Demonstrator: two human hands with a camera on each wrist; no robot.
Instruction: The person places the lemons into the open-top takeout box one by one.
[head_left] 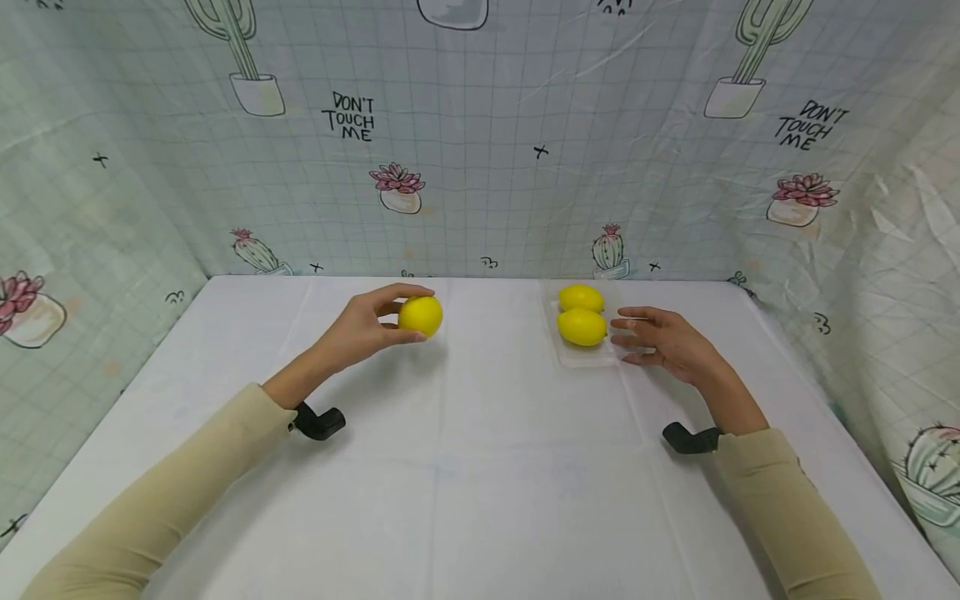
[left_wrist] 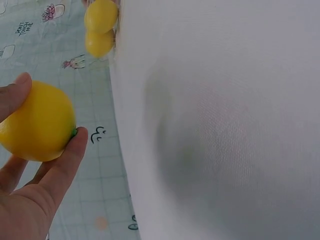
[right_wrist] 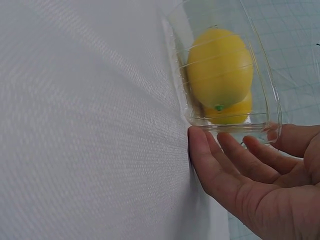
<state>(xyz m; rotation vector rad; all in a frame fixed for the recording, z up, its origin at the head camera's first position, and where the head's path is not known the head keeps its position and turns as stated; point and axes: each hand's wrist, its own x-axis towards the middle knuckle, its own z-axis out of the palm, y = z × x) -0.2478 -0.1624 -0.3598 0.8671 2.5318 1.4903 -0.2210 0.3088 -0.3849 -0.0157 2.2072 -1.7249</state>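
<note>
A yellow lemon [head_left: 421, 316] is held by my left hand [head_left: 366, 325] between thumb and fingertips, raised over the left part of the table. In the left wrist view, a fingertip rests by the green tip of this lemon [left_wrist: 40, 121]. To the right stands a clear plastic container [head_left: 588, 359] with two more lemons, one nearer [head_left: 582, 327] and one behind it [head_left: 581, 296]. My right hand [head_left: 675, 343] is beside the container's right side, fingers spread and slightly bent. In the right wrist view, its fingertips [right_wrist: 197, 137] are right at the container wall.
A white cloth covers the table [head_left: 480, 483]. Behind it and at both sides hangs a curtain [head_left: 480, 125] printed with cacti and a grid. Black wrist mounts [head_left: 318, 422] stick out below both sleeves.
</note>
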